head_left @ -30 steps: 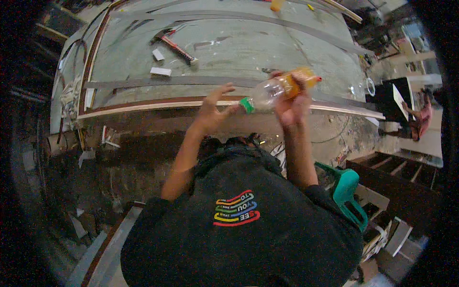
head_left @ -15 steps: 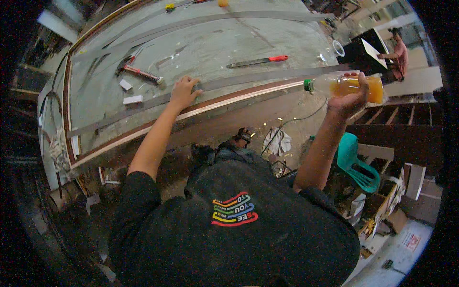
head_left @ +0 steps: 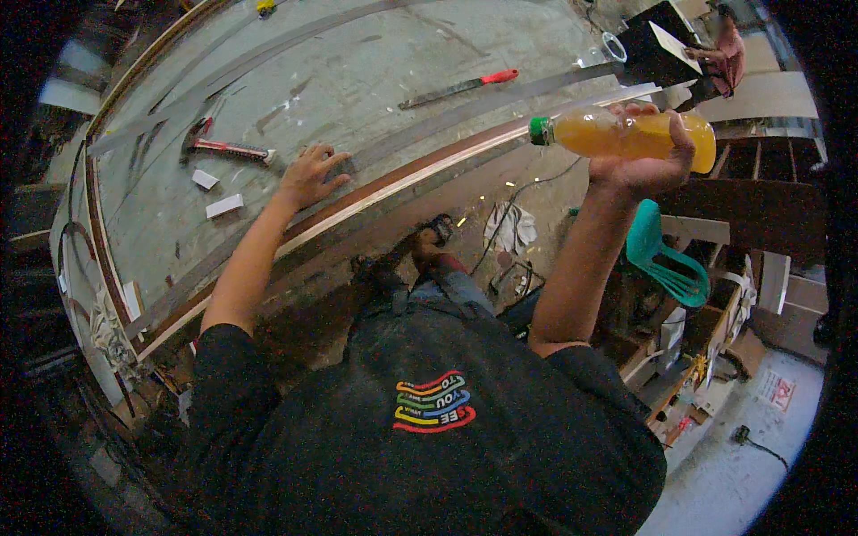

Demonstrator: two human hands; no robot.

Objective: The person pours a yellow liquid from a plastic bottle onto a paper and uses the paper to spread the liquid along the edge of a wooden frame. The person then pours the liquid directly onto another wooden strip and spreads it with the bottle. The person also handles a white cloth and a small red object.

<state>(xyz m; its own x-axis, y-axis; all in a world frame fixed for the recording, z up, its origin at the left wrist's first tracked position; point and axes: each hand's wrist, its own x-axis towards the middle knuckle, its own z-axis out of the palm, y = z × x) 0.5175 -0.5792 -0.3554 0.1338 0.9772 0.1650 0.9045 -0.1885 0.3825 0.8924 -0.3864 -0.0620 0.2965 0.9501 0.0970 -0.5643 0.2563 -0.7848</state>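
Bottle of clear plastic (head_left: 642,134), green-capped and orange-filled, is gripped at two o'clock by the curled right hand (head_left: 639,168). At ten o'clock, the empty left hand (head_left: 309,178) is laid loosely open on the grey-green tabletop (head_left: 362,112), near a red-and-black hammer (head_left: 232,150); at twelve, a red-handled, long-bladed tool (head_left: 460,88) is set.

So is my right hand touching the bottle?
Touching. The head view shows the right hand wrapped around the bottle, its thumb lying across the side.
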